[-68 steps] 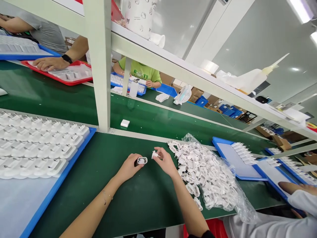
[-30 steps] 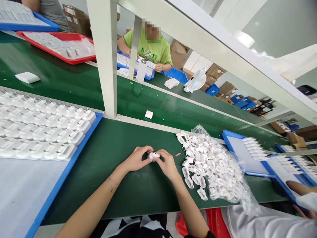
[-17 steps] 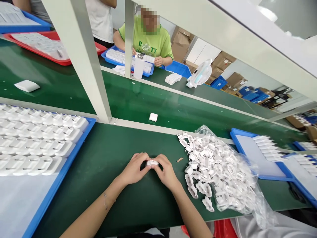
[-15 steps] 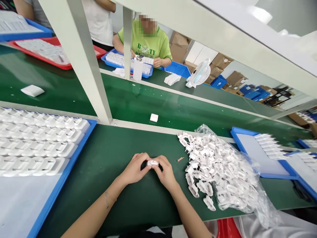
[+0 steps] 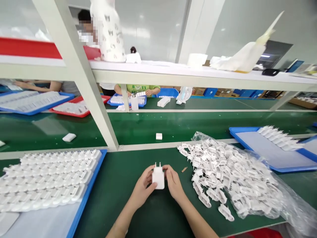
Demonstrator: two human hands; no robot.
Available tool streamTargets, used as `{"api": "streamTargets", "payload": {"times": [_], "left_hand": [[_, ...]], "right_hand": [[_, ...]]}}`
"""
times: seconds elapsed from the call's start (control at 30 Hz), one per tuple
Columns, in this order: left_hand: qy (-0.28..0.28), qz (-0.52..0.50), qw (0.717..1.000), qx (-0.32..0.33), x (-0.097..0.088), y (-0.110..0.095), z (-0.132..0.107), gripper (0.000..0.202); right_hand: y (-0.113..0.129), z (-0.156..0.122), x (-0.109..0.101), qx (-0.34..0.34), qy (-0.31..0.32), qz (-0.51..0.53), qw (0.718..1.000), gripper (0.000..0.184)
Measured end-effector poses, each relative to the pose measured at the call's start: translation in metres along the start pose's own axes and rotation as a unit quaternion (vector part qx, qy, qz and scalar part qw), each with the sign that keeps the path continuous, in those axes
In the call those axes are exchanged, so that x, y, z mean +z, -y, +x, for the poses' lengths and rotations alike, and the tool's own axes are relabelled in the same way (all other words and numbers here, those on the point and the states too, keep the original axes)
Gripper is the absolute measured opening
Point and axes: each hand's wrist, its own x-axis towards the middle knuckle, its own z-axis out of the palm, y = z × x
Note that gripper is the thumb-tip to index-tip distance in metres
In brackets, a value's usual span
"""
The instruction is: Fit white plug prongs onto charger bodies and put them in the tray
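Observation:
A white two-pin charger plug (image 5: 158,180) is held upright above the green bench, its prongs pointing up and its broad face towards me. My left hand (image 5: 144,186) grips it from the left, thumb across the lower front and fingers curled behind. On the other side, my right hand (image 5: 173,181) has its fingertips bent against the charger's upper right edge; part of them is hidden behind it. To the right lies a heap of white plug housings (image 5: 223,172), partly in a clear plastic bag (image 5: 292,198).
Rows of white chargers fill a blue-rimmed tray (image 5: 81,198) on the left. Another blue tray (image 5: 267,153) stands at the right. A metal post (image 5: 99,112) and shelf (image 5: 158,74) rise ahead. One white piece (image 5: 158,136) lies on the green belt (image 5: 198,124); co-workers sit beyond.
The charger has turned from end-on to upright with its prongs up. My right thumb has come off its front. My view has tilted up, bringing the shelf top into sight.

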Motion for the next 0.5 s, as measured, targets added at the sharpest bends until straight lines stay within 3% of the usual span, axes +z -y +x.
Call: {"api": "streamTargets", "payload": {"times": [0.07,0.13,0.27,0.4,0.5], "left_hand": [[-0.060,-0.016,0.998,-0.001,-0.001,-0.007,-0.013,0.068],[-0.144,-0.012,0.989,-0.009,-0.007,-0.012,-0.032,0.070],[-0.308,0.045,0.950,-0.024,-0.033,-0.011,-0.092,0.060],[-0.475,0.073,0.877,-0.014,-0.082,-0.006,-0.167,0.057],[-0.519,0.157,0.840,-0.030,-0.123,-0.020,-0.218,0.055]], "right_hand": [[-0.004,0.036,-0.011,-0.007,-0.016,-0.126,0.992,0.037],[-0.009,0.084,-0.020,0.025,-0.032,-0.323,0.946,0.037],[-0.011,0.165,-0.021,0.021,0.031,-0.404,0.914,0.064],[-0.009,0.191,-0.014,0.020,0.123,-0.464,0.877,0.064],[-0.009,0.193,-0.012,0.010,0.182,-0.499,0.847,0.054]]}}
